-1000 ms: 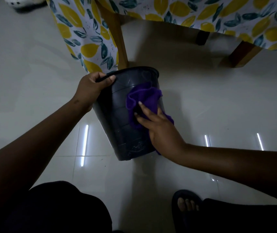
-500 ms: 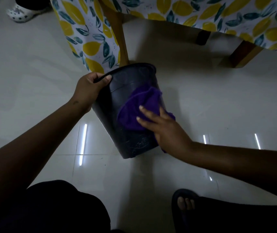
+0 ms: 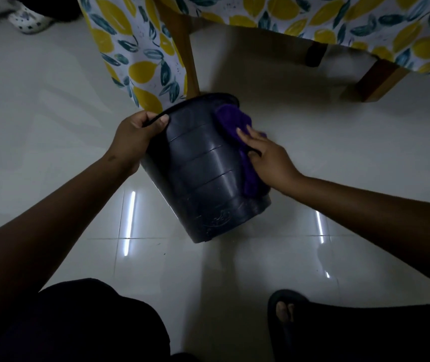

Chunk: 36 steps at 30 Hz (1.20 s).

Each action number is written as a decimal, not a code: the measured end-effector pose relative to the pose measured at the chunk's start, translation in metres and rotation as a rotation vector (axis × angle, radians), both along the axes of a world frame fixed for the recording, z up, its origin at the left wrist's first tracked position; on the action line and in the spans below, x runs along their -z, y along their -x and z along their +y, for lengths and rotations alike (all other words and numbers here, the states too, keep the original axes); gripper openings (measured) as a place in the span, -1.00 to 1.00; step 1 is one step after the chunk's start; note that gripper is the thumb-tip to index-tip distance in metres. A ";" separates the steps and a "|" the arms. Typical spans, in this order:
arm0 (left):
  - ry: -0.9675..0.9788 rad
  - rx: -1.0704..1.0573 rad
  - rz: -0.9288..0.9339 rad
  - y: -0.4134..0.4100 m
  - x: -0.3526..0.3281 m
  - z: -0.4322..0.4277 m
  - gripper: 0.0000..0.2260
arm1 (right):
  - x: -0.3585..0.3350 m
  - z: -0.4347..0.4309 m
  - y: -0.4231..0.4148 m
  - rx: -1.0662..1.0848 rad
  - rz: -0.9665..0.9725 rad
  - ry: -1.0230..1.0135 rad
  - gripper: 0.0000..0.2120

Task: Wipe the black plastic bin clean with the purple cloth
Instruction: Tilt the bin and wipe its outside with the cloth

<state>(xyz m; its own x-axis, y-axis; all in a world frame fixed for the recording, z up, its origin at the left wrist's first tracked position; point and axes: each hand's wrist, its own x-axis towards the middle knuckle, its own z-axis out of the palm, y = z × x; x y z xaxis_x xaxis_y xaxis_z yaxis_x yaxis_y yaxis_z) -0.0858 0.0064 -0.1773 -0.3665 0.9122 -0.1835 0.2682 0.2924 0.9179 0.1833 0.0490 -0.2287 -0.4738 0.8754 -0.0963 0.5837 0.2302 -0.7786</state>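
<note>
The pale tiled floor (image 3: 52,126) and the lemon-print tablecloth (image 3: 135,56) look the same as half a second back. The black bin (image 3: 203,178) is still tipped over the tiles just in front of the table leg (image 3: 182,48), mouth turned away from the person; I cannot tell whether its base touches the floor. The left hand (image 3: 133,137) keeps its grip on the near rim, fingers curled over the edge and thumb on the outside. The right hand (image 3: 268,160) has slid off the front wall to the bin's right flank, fingers fairly straight. They press the purple cloth (image 3: 231,121), now bunched higher near the rim.
</note>
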 end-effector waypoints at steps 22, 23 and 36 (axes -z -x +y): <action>0.117 0.033 -0.049 0.029 0.011 -0.017 -0.77 | 0.006 -0.025 -0.016 -0.015 0.039 0.056 -0.70; 0.131 0.061 -0.027 0.033 0.011 -0.017 -0.77 | 0.002 -0.029 -0.011 -0.027 0.059 0.007 -0.72; 0.086 0.190 0.271 0.007 -0.015 0.008 -0.88 | -0.010 -0.054 0.025 -0.166 0.045 -0.192 -0.69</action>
